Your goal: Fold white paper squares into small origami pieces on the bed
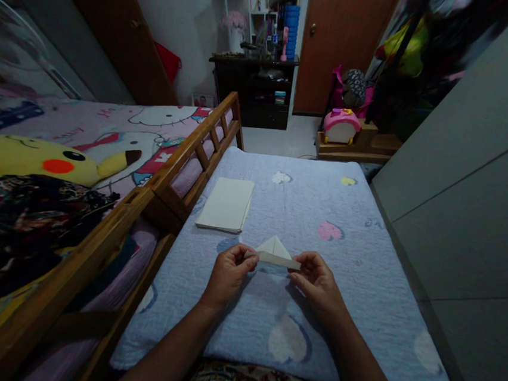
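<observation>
A cream sheet of paper folded into a triangle with a folded band along its base point(274, 252) is held just above the blue quilt point(326, 191). My left hand point(230, 272) pinches its left end between thumb and fingers. My right hand point(319, 283) holds the right end with its fingertips. Ahead and to the left of my hands, a flat stack of cream paper point(225, 204) lies on the quilt, apart from both hands.
A wooden bed rail point(194, 155) runs along the quilt's left side, beyond it a patterned bed with a yellow plush toy point(36, 160) and dark fabric point(21, 222). A grey panelled wall point(462, 174) stands on the right. A pink toy case point(341, 127) sits ahead.
</observation>
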The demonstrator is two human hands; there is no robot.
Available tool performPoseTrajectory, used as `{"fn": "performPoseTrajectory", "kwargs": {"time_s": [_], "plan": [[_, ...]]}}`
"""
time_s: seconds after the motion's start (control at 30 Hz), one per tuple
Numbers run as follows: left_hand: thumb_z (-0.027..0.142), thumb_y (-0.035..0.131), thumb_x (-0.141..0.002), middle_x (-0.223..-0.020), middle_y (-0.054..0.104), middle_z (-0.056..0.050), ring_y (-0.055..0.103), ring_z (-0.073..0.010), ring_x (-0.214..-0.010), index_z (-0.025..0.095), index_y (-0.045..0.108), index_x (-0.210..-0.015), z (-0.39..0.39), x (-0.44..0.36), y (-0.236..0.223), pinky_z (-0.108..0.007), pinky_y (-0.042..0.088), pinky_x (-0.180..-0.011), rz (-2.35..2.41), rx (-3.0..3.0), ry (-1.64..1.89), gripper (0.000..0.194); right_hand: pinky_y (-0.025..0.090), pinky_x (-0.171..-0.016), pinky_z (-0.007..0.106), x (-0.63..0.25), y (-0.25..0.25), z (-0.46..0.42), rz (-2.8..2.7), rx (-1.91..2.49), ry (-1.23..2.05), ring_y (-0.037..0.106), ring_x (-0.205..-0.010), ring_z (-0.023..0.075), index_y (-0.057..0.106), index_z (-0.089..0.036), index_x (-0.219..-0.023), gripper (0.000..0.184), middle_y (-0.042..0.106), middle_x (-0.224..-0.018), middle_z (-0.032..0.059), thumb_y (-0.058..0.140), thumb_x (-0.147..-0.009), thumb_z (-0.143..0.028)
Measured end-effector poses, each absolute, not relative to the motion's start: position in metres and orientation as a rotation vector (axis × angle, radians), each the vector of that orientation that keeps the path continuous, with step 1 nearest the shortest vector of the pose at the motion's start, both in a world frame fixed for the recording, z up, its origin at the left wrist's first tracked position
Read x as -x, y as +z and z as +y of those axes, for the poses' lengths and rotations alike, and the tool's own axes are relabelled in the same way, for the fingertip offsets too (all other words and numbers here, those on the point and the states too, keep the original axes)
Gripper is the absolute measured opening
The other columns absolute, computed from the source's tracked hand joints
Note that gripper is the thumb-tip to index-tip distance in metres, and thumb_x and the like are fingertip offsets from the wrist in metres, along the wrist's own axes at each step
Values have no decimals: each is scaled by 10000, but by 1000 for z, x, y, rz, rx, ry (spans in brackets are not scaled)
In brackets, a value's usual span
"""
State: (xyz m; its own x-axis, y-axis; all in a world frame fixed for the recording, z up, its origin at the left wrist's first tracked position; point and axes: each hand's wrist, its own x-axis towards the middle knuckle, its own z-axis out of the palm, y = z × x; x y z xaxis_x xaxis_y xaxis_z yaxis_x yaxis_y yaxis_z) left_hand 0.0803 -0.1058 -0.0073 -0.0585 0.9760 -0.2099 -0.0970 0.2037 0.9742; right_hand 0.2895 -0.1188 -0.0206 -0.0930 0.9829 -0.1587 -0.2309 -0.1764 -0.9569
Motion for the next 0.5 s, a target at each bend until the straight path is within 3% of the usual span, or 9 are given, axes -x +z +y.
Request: {"fn": "performPoseTrajectory", "kwargs": {"time_s": [0.2, 0.37, 0.5], "plan": [[312, 733, -732, -637, 597, 27, 540, -110, -631, 156, 641, -733, -109, -84, -8, -222, 410, -632, 1266, -1021, 1084, 181, 413, -614, 266, -292, -21, -120, -1250, 1239, 1336, 533, -670, 144, 641, -206, -794, 134, 567, -742, -8, 673, -792, -336], [357, 715, -758, -673, 614, 7, 537, -125, -650, 151, 668, -726, -110, -83, -9, -238, 400, -634, 1314, -1114, 998, 214, 406, -676, 286, -296, -17, -121, -1381, 1343, 1180, 545, -728, 164, 661, -197, -766, 181, 589, -760, 11, 595, -845, -347], [355, 720, -748, -669, 607, 6, 533, -129, -650, 151, 660, -714, -108, -83, -9, -238, 390, -624, 1331, -1140, 985, 215, 390, -629, 277, -297, -21, -124, -1268, 1407, 1241, 534, -690, 163, 647, -192, -786, 199, 585, -719, 1, 631, -812, -389]]}}
